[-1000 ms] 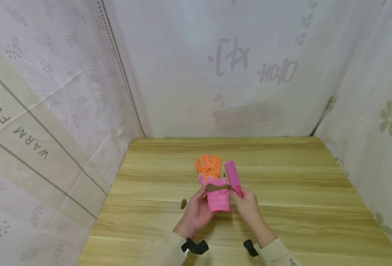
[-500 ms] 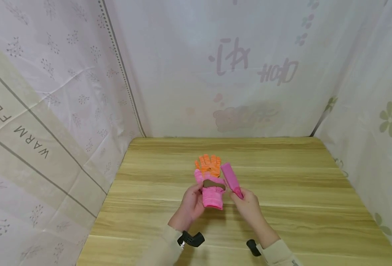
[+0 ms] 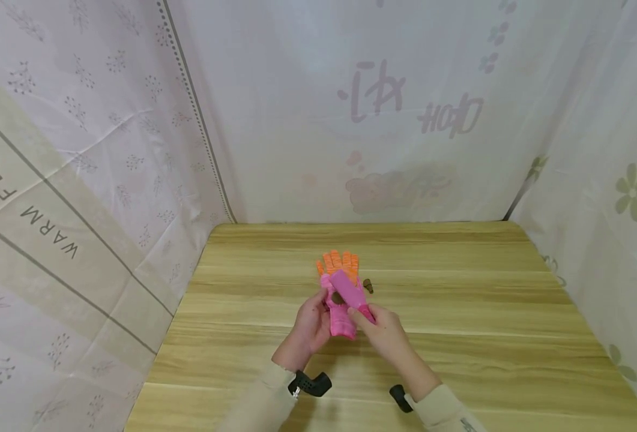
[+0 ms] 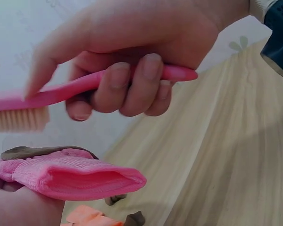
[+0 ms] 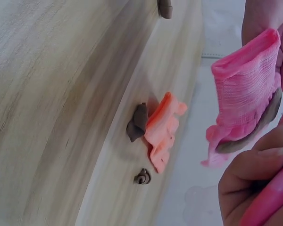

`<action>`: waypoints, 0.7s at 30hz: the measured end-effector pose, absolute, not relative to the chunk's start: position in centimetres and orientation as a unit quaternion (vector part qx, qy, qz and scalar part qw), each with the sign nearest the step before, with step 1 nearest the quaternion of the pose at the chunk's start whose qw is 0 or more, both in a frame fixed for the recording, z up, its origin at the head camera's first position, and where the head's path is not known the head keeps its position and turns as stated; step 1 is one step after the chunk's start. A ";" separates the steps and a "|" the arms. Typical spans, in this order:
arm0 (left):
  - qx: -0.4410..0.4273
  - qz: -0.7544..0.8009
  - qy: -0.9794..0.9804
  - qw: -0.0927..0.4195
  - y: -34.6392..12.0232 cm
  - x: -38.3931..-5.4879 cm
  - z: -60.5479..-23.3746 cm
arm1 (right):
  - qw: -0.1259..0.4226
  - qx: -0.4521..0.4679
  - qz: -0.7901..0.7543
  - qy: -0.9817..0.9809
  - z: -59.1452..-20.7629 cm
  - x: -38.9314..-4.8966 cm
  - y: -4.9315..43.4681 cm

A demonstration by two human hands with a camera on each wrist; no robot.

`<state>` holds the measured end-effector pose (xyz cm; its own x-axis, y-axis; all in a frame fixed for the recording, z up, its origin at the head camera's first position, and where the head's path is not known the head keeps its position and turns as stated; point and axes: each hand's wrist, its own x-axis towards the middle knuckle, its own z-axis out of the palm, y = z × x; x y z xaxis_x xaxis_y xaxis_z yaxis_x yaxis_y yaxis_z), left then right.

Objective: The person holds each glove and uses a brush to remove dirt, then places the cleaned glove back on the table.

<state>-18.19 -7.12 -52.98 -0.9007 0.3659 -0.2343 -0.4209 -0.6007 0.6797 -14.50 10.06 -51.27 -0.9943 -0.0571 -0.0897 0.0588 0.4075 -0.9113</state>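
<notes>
My left hand [image 3: 308, 331] holds a pink knitted glove [image 3: 342, 325] by its left side, cuff toward me. Across the glove lies a strip of brown, clay-like material [image 5: 254, 131]. My right hand [image 3: 389, 337] grips a pink brush [image 3: 347, 289] by its handle, fingers curled round it. In the left wrist view the pale bristles [image 4: 19, 120] face down, a small gap above the glove. From the head view the brush covers part of the glove and strip. An orange glove [image 3: 345, 264] lies flat on the table just beyond, partly hidden.
Brown lumps lie on the wooden table [image 3: 458, 288]: one lump [image 3: 368, 285] is right of the orange glove, and in the right wrist view a coiled piece [image 5: 142, 177] and another piece [image 5: 165, 8] show. Patterned curtains [image 3: 296, 120] hang behind and at both sides.
The brush has swung left from beside the pink glove to over it. The pink glove and left hand first shifted slightly left, uncovering the lump on the right.
</notes>
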 end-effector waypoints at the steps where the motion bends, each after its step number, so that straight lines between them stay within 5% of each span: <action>1: -0.036 0.893 0.390 0.221 -7.1 -18.2 -53.0 | 0.054 -0.004 -0.545 0.837 -51.2 -14.5 9.9; 21: -0.080 0.902 0.365 0.217 -6.5 -18.2 -53.1 | 0.057 -0.016 -0.498 0.865 -51.7 -15.8 9.1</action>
<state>-18.17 -6.50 -53.14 -0.8928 0.3329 -0.3034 -0.4503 -0.6385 0.6241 -15.77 9.10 -51.71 -0.9930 -0.0848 -0.0819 0.0283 0.5031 -0.8637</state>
